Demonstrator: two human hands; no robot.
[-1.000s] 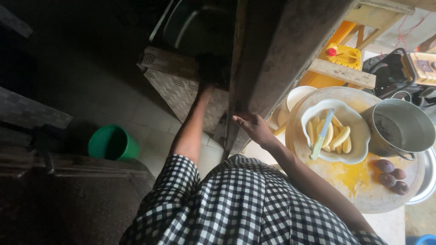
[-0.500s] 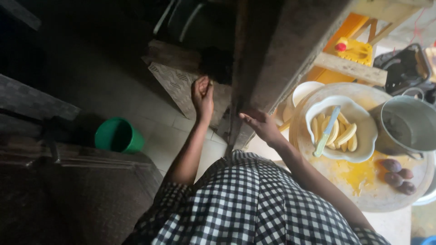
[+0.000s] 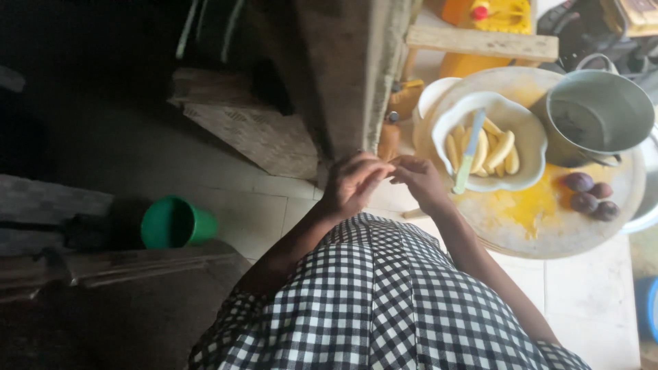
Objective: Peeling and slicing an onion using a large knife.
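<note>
1. Yellow slices (image 3: 492, 147), peeled and cut lengthwise, lie heaped in a white scalloped bowl (image 3: 531, 168) on a round tray (image 3: 548, 233), just to the right of our hands.
2. Our left hand (image 3: 353, 183) and right hand (image 3: 419, 179) meet in front of our checked dress (image 3: 384, 301), fingers curled and fingertips touching each other. We cannot tell whether something small is pinched between them; neither hand touches the bowl.
3. We judge the slices to be light, soft and rather slick, so they would bruise or snap under a hard squeeze. We would lift each one along its length with a loose pinch.
4. The bowl looks stiff and could chip. Its wavy rim on the near side is the natural place to take hold, with a hand under it for the weight.
5. A knife (image 3: 466, 171) with a pale green handle leans in the bowl, handle towards us and blade among the slices. The handle is the safe end.
6. A grey metal pot (image 3: 603, 113) stands touching the bowl's far side, and three dark round fruits (image 3: 593, 199) sit near it on the tray, which is smeared with yellow.
7. Containers: a yellow jerrycan (image 3: 473, 14) with a red cap stands at the top behind a wooden rail, and a small orange bottle-like thing (image 3: 389, 140) stands by the wooden post (image 3: 349, 75). No label is clear on either.
8. A green cup (image 3: 177, 223) sits well apart on the tiled floor to our left.
</note>
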